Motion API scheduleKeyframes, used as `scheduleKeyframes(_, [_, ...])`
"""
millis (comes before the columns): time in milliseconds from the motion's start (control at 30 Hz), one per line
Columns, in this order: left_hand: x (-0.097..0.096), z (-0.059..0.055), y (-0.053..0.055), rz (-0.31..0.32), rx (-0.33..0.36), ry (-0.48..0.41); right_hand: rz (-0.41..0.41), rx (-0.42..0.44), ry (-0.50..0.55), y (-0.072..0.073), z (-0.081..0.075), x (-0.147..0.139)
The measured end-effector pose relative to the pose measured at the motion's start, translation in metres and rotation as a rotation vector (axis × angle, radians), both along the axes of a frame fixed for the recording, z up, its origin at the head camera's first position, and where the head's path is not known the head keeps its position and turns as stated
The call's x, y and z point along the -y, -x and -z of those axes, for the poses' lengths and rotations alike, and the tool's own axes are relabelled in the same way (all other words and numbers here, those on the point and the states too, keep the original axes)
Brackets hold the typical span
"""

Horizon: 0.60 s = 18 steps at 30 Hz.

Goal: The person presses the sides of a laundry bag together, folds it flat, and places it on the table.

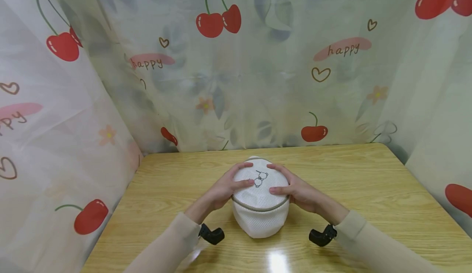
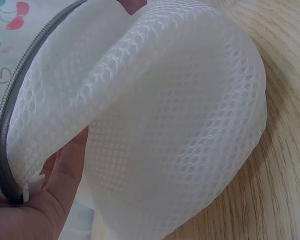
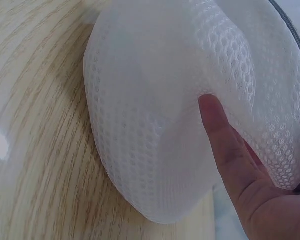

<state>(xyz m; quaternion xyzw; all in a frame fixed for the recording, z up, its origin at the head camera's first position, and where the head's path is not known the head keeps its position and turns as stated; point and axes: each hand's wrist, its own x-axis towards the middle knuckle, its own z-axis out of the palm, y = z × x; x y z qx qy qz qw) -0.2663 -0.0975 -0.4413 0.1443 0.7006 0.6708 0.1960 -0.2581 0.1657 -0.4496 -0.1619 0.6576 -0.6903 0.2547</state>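
Observation:
A rounded white mesh laundry bag (image 1: 259, 224) stands on the wooden table, a little bear drawing (image 1: 259, 179) on its round lid. A grey zipper (image 2: 14, 82) runs round the lid's edge. From the left side my left hand (image 1: 223, 186) grips the bag, thumb over the lid and other fingers round the side. My right hand (image 1: 303, 192) holds the opposite side in the same way. In the right wrist view, one fingertip (image 3: 210, 107) presses a dent into the mesh wall. Folds crease the bag's side (image 2: 190, 130) in the left wrist view.
The table (image 1: 169, 183) has a light wood grain, and its far edge meets a hanging curtain (image 1: 254, 101) printed with cherries. More curtain closes in the left and right sides. Black wrist devices (image 1: 212, 235) sit at both cuffs.

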Motion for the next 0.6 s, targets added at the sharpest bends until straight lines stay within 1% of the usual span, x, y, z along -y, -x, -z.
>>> scheduleKeyframes(200, [0.001, 0.001, 0.001, 0.003, 0.011, 0.01, 0.001, -0.004, -0.006, 0.0, 0.001, -0.002])
scheduleKeyframes(333, [0.006, -0.001, 0.002, 0.021, 0.018, 0.051, -0.001, -0.019, -0.044, -0.002, -0.004, -0.005])
scheduleKeyframes(400, [0.009, -0.002, 0.005, 0.033, 0.019, 0.075, -0.004, -0.044, -0.09, -0.004, -0.008, -0.008])
scheduleKeyframes(500, [0.015, -0.006, 0.01, 0.03, 0.005, 0.125, 0.013, -0.097, -0.19, -0.008, -0.018, -0.015])
scheduleKeyframes(600, [0.02, -0.01, 0.018, 0.023, -0.002, 0.171, 0.053, -0.116, -0.262, -0.015, -0.029, -0.022])
